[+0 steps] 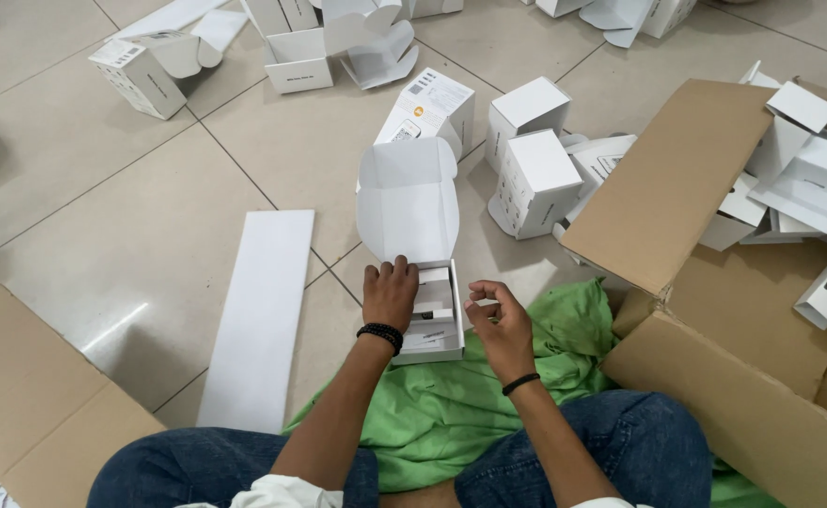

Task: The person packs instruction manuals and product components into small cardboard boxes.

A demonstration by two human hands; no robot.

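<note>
An open white carton box (432, 320) lies on the floor in front of my crossed legs, its lid (406, 202) flipped up and away from me. My left hand (390, 293) rests on the box's left edge, fingers curled over the rim, holding it steady. My right hand (498, 315) hovers just right of the box with thumb and fingers pinched on a small white piece that is too small to identify. Inside the box sits a white insert with a small dark part. A green cloth (470, 404) lies under the box and my legs.
A big brown cardboard box (714, 282) full of flat white cartons stands at the right. Several closed and half-open white boxes (526, 179) lie scattered on the tiled floor ahead. A long white strip (261, 315) lies at the left, beside flattened cardboard (28, 395).
</note>
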